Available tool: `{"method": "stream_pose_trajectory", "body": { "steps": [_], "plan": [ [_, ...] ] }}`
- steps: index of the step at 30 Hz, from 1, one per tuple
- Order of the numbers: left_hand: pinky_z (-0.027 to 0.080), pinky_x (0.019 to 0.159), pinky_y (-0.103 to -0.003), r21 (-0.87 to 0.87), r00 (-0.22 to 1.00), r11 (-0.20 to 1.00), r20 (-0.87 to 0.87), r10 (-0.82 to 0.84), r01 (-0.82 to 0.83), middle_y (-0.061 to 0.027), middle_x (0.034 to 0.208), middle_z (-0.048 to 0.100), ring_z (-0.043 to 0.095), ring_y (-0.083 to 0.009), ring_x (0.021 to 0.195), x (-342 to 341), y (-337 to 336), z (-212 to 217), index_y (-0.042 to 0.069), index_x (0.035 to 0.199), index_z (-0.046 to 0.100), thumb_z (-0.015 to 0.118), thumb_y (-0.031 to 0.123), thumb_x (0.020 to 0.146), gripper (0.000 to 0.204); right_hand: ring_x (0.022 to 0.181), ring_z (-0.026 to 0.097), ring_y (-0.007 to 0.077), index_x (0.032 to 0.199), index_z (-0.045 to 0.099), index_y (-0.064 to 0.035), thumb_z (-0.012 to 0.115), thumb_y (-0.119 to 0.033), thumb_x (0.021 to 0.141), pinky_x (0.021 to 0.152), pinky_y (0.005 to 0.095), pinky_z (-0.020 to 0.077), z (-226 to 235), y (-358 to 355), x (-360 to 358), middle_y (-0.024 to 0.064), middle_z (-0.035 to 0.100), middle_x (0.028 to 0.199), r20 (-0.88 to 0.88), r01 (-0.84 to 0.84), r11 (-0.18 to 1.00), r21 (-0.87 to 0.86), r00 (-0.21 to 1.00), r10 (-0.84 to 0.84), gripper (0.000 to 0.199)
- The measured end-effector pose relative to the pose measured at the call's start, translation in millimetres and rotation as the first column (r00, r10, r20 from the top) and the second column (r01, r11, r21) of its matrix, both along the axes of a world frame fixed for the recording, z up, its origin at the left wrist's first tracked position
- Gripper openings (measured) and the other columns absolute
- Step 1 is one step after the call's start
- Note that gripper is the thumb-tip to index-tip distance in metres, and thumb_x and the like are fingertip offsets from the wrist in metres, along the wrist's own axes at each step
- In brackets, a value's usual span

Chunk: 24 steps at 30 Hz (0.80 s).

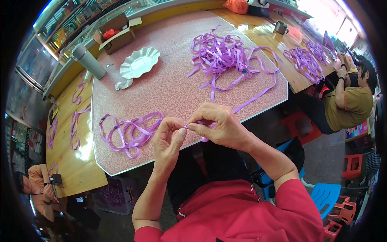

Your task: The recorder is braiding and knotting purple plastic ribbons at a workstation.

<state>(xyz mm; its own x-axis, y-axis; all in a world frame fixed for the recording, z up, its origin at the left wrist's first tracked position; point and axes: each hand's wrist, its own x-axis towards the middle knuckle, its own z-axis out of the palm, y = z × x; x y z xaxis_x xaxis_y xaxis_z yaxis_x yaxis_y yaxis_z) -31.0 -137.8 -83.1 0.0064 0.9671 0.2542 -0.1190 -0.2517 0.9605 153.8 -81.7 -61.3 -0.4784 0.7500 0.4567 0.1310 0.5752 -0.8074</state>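
Just past the table's near edge, my two hands meet over a purple ribbon. My left hand (166,140) is closed, thumb and forefinger pinching a small bit of it. Close against it, the fingertips of my right hand (221,126) pinch the same ribbon (186,127). Most of the held piece is hidden by my fingers; some purple shows below my right hand. A tangled heap of purple ribbons (221,54) lies at the far right of the pink table (169,88), with one strand running toward my right hand. Looped ribbons (128,132) lie left of my left hand.
A scalloped white plate (139,63), a grey-green bottle (88,61) and an open cardboard box (117,36) are on the far left. More ribbons (304,64) lie on the right wooden table. One person (348,97) sits right, another (38,189) left. A blue chair (325,197) stands behind.
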Motion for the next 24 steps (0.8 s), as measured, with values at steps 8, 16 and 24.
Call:
{"method": "stream_pose_trajectory", "body": {
  "steps": [8,16,24],
  "plan": [
    [0.041,0.084,-0.025,0.024,0.999,1.0,0.037,0.005,-0.006,-0.0023,0.101,0.056,0.051,-0.0092,0.094,-1.2,-1.6,-6.2,0.004,0.102,0.058,0.062,0.004,0.094,0.009,0.071,0.057,0.0145,0.097,0.072,-0.0023,0.074,-0.007,0.086,0.062,0.0289,0.0441,5.1,-4.1,-0.9,0.006,0.064,0.085,0.03,-0.024,1.0,-0.008,0.999,0.024,0.013],
    [0.041,0.081,-0.024,-0.031,0.998,0.999,0.065,-0.018,0.02,-0.0016,0.103,0.056,0.05,-0.0074,0.092,-0.7,-2.4,-5.8,0.004,0.102,0.058,0.061,0.006,0.095,0.008,0.071,0.057,0.0137,0.095,0.073,-0.0029,0.076,-0.009,0.085,0.06,0.0297,0.0437,5.9,-9.9,-1.4,0.0059,0.065,0.081,0.012,0.016,0.997,-0.082,1.0,-0.015,0.012],
    [0.042,0.088,-0.027,-0.004,0.991,0.999,0.128,-0.034,0.034,-0.003,0.104,0.056,0.052,-0.0097,0.097,0.0,-1.0,-9.5,0.005,0.103,0.057,0.061,0.005,0.095,0.009,0.067,0.054,0.0107,0.095,0.072,-0.0023,0.076,-0.008,0.086,0.059,0.0284,0.0418,7.7,-8.8,-2.4,0.0043,0.062,0.079,0.02,-0.016,0.999,-0.04,1.0,0.017,0.011]
  ]
}}
